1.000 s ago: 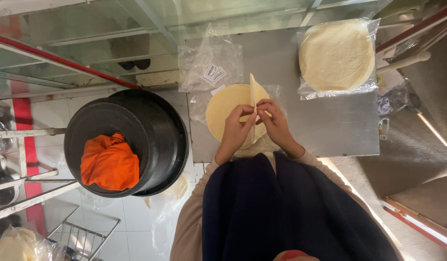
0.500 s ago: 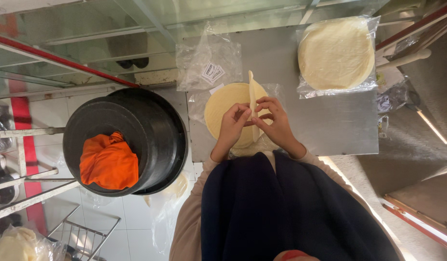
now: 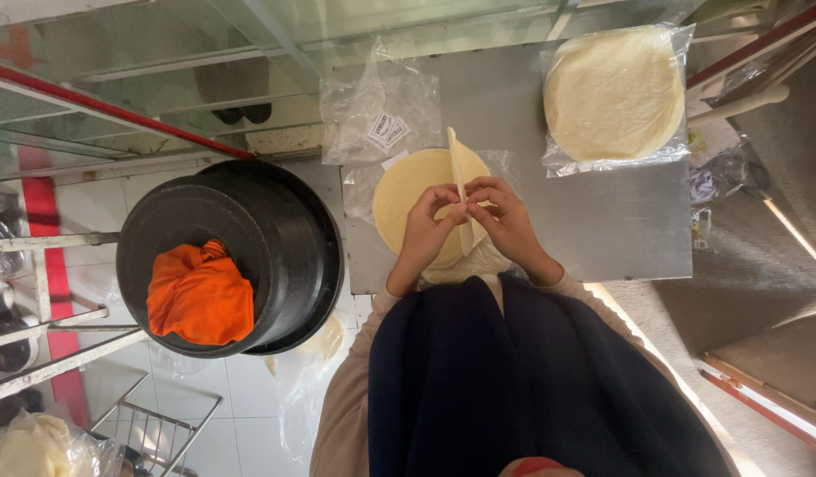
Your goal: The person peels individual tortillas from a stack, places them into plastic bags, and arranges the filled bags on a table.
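Pinching a folded pale wrapper (image 3: 461,177), both hands (image 3: 434,221) (image 3: 505,216) work below a clear white-labelled bag (image 3: 381,110).

Your steel surface (image 3: 602,221), wrapped stack of rounds (image 3: 613,93) at its far right, empty clear bag (image 3: 373,106) far left, round dough sheet (image 3: 412,190) on plastic near you.

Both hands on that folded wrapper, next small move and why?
Probably press the fold flat. The left hand and right hand pinch the wrapper, whose right half stands upright over the round sheet, so the crease looks unfinished.
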